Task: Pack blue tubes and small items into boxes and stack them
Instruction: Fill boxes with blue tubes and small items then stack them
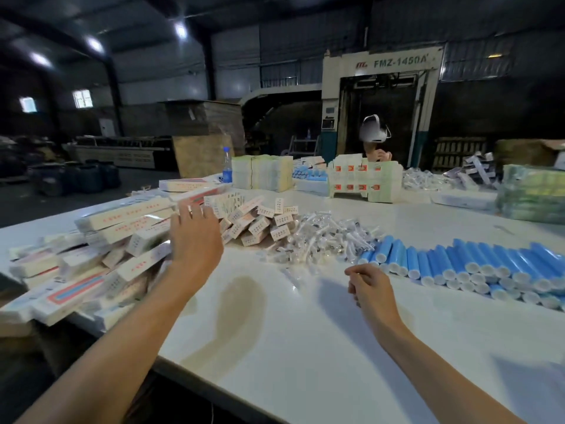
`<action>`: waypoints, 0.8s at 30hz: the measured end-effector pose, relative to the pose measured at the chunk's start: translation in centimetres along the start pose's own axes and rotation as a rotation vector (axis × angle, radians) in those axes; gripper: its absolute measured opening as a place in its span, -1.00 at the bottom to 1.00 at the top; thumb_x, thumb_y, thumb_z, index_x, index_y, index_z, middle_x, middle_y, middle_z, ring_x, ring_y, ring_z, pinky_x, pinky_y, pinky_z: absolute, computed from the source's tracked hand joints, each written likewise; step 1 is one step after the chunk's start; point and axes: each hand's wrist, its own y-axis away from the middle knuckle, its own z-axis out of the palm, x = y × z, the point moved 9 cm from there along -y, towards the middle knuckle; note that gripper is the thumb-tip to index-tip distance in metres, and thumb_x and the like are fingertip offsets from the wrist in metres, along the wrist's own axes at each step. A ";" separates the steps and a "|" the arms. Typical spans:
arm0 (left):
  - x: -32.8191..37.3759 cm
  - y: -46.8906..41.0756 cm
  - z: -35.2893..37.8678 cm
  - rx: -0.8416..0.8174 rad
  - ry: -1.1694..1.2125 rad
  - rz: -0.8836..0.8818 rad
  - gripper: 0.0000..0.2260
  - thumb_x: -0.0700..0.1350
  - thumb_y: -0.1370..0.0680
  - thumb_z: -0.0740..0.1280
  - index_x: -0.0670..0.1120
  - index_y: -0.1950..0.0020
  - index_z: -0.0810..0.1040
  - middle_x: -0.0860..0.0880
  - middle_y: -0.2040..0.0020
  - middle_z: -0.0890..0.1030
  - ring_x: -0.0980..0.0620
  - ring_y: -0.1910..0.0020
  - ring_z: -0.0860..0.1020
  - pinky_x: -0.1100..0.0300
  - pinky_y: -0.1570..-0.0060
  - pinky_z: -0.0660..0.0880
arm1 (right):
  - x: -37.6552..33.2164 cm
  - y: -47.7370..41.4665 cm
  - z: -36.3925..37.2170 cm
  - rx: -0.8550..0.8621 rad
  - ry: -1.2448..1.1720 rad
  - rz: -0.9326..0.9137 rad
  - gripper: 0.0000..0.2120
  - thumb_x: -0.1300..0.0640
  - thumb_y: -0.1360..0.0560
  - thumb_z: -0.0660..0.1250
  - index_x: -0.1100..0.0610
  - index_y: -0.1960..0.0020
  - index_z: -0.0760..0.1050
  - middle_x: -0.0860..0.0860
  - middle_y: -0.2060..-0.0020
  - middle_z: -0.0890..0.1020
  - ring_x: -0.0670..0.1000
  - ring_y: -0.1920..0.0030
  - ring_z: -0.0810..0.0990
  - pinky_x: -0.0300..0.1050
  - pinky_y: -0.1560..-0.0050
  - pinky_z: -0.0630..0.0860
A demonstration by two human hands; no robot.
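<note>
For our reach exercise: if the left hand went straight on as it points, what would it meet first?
Probably the long white boxes just beyond the left hand; depth is unclear.

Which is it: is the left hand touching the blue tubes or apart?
Apart. The head view shows the left hand by the long boxes, with bare table between it and the blue tubes.

A: What sort of place?
B: Factory packing floor. Long white table (305, 347) w/ heaps of flat boxes (122, 228) & blue tubes (477, 264) on it.
A: More?
B: Big machine (379, 96) marked FMZ-1450A behind the table, cardboard stacks (208, 123) beyond its far-left end, dark steel roof (137, 13) w/ lamps (94, 44) above.
</note>
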 end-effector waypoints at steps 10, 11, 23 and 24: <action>-4.9 -0.6 3.5 -0.314 -0.290 -0.031 -0.68 0.09 -0.70 0.23 0.13 -0.44 0.54 -0.08 -0.43 0.39 -0.11 -0.42 0.37 0.00 -0.38 0.34 | -0.5 0.6 -0.2 -0.009 0.007 0.006 -0.77 0.30 -0.63 0.22 0.09 0.02 0.62 0.10 0.30 0.61 0.00 0.30 0.52 -0.07 0.26 0.42; -4.9 -0.6 3.5 -0.305 -0.288 -0.028 -0.68 0.09 -0.69 0.25 0.13 -0.44 0.55 -0.08 -0.43 0.38 -0.11 -0.43 0.36 0.00 -0.38 0.34 | -0.6 0.6 -0.2 -0.009 0.010 0.007 -0.77 0.30 -0.63 0.22 0.09 0.02 0.62 0.09 0.31 0.62 -0.01 0.31 0.52 -0.07 0.27 0.42; -2.1 -0.7 -1.3 -0.046 0.449 0.145 -0.72 0.14 -0.72 0.24 -0.07 -0.20 0.41 0.02 0.09 0.59 -0.12 0.08 0.61 0.00 0.20 0.48 | -0.8 0.7 0.0 -0.012 0.075 -0.006 -0.76 0.28 -0.62 0.22 0.04 0.03 0.62 0.01 0.34 0.62 -0.10 0.37 0.52 -0.14 0.29 0.43; -1.5 -0.6 -2.0 -0.065 0.588 0.146 -0.74 0.14 -0.73 0.22 -0.04 -0.20 0.40 0.04 0.06 0.58 -0.13 0.06 0.61 -0.03 0.16 0.51 | -0.8 0.7 0.0 -0.012 0.079 -0.006 -0.76 0.28 -0.62 0.22 0.04 0.03 0.62 0.01 0.34 0.63 -0.10 0.37 0.53 -0.14 0.29 0.44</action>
